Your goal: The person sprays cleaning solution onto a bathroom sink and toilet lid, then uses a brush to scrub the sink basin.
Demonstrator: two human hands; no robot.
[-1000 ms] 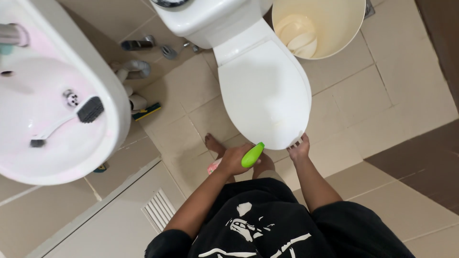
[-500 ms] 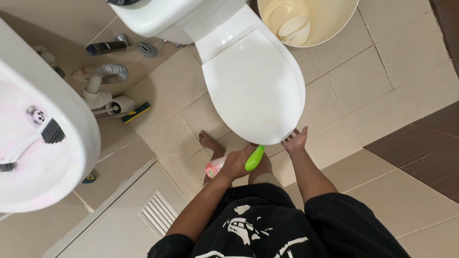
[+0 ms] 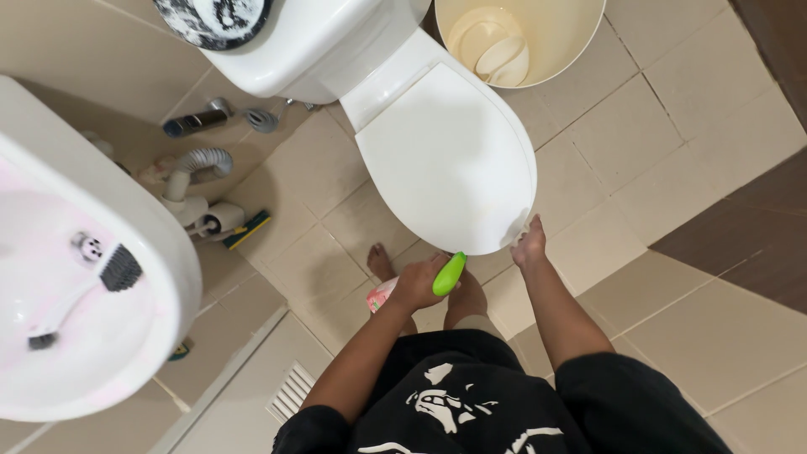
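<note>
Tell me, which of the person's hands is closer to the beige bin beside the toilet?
Right. The right hand grips the front edge of the toilet lid, on the beige bin's side; the left hand, holding a green-capped bottle, is farther away.

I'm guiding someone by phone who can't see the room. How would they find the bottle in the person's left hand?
Start at the white toilet with its lid shut. Just below the lid's front edge, over the bare feet, the left hand grips a pink bottle. Its bright green angled nozzle cap is the only vivid green thing there.
</note>
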